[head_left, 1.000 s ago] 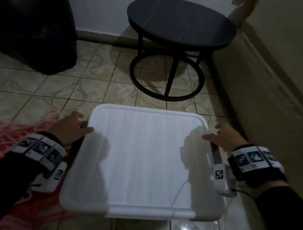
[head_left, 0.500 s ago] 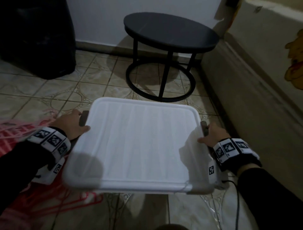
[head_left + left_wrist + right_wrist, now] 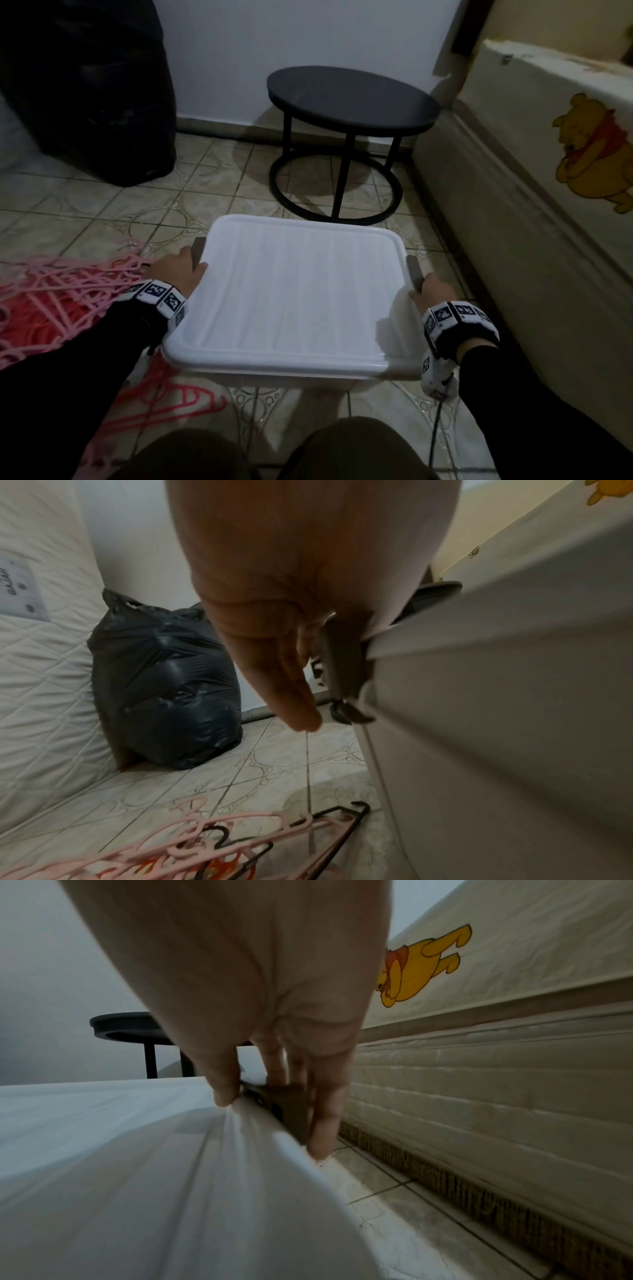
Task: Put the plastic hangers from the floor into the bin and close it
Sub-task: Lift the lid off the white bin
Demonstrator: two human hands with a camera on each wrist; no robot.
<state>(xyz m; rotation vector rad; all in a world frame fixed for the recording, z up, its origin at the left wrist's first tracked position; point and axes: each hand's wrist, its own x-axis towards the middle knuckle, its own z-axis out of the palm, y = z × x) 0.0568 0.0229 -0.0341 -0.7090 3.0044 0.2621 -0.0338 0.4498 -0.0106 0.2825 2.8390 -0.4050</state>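
Lid (image 3: 294,294) seen lifted nearer frame centre vs 1 s ago, side latches pinched by L hand (image 3: 178,270) & R hand (image 3: 432,291); hangers (image 3: 58,294) left on floor, lower left—bin likely being opened.

lid (image 3: 294,294): smooth white plastic, faintly ribbed
hangers (image 3: 51,294): pink plastic
bag (image 3: 164,685): glossy black plastic
floor (image 3: 102,205): glazed tile, perhaps
table (image 3: 352,96): matt black
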